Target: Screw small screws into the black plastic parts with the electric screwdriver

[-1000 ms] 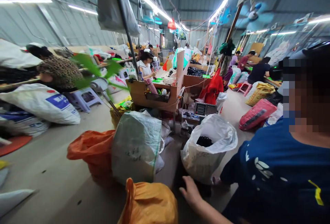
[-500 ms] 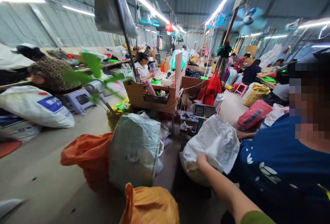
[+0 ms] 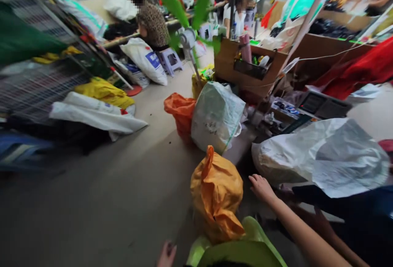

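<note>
My right hand (image 3: 262, 187) is in the air to the right of a tied orange sack (image 3: 219, 181), apart from it. Its fingers point left, loosely stretched, with nothing in them. Low in the view, my left hand (image 3: 166, 254) is partly cut off by the bottom edge and blurred, left of the same sack. Whether it holds anything does not show. A white woven sack (image 3: 285, 156) slumps to the right beyond my right hand. Another person's arm (image 3: 319, 226) and dark clothing are just below that sack.
A pale sack (image 3: 215, 119) and a red-orange sack (image 3: 179, 113) stand ahead on the floor. A spinning green fan (image 3: 188, 37) is behind them. A scale display (image 3: 322, 105) stands at the right. White and yellow sacks (image 3: 102, 97) lie at the left by a wire rack (image 3: 39, 91).
The view has swung left and down. My right hand has let go of the white sack's edge and moved beside the orange sack. My left hand has come into view.
</note>
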Demonstrator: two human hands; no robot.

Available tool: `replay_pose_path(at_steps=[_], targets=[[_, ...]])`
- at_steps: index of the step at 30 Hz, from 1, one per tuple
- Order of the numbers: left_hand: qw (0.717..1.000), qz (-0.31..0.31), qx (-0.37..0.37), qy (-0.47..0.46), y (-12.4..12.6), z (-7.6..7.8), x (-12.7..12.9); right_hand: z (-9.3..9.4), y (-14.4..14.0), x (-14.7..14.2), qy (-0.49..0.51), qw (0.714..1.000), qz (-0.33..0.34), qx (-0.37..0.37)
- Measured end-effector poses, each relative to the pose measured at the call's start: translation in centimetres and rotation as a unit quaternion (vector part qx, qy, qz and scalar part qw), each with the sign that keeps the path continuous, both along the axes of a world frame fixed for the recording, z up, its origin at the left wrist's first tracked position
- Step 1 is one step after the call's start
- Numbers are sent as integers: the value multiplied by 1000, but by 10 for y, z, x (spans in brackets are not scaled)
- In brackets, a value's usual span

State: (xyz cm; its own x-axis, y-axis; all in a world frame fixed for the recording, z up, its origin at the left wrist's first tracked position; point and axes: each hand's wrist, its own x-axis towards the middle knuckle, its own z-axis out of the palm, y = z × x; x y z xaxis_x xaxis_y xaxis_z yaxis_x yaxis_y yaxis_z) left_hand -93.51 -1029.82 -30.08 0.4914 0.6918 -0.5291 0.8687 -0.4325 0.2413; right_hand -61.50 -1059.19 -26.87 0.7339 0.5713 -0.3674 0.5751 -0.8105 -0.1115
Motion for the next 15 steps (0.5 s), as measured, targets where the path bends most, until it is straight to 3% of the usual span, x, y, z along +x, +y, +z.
replay_pose_path(at_steps=[4, 8, 11, 15], targets=[[994, -35, -88, -58, -24, -26, 14, -11, -2, 15, 38, 997, 8, -69], [985, -105, -100, -97, -47, -40, 49, -15, -27, 17, 110, 977, -26, -180], [984, -134, -71, -92, -29, -38, 73, -25, -40, -31, 177, 962, -38, -204], [985, -159, -12, -66, 32, -25, 110, -48, -40, -119, 270, 949, -59, -152]])
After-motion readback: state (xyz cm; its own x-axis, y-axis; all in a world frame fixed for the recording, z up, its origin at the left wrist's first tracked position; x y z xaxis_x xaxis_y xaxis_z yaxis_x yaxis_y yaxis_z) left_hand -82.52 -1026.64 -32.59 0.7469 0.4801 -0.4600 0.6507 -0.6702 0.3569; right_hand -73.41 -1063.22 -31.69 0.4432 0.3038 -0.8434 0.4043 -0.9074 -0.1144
